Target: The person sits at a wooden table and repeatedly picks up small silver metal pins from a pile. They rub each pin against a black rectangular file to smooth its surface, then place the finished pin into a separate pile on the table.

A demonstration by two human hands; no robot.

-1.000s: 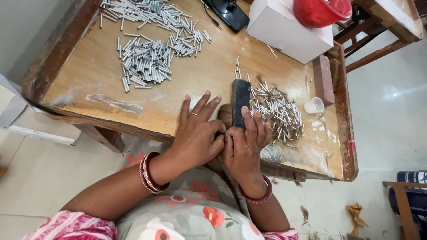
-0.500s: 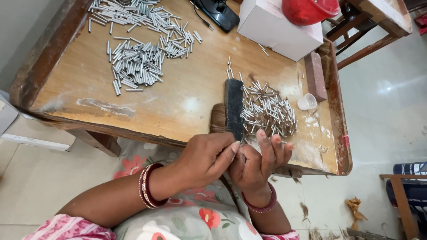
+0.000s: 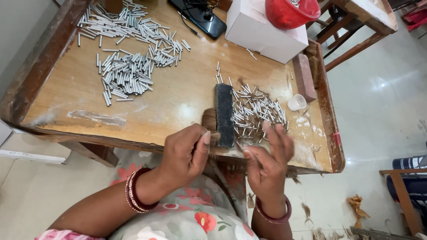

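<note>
My left hand (image 3: 184, 153) is at the table's near edge, thumb and fingers pinched on a tuft of brown fibre (image 3: 209, 121) that lies against a dark rectangular block (image 3: 223, 113). My right hand (image 3: 267, 162) is just right of the block and motion-blurred. Its fingers are spread, while thumb and forefinger seem to pinch a thin metal tube (image 3: 249, 153). A loose pile of short metal tubes (image 3: 260, 111) lies right of the block, just beyond my right fingers.
A larger heap of longer metal tubes (image 3: 126, 71) covers the far left of the wooden table (image 3: 178, 95). At the back are a dark phone with cable (image 3: 200, 18), a white box (image 3: 262, 29) and a red bowl (image 3: 291, 11). A brick-red block (image 3: 304, 78) and a small white cup (image 3: 296, 102) sit near the raised right rim.
My hands have separated and drawn back from the block. The left hand now pinches the fibre tuft beside it, and the right hand has swung out to the right with its fingers spread.
</note>
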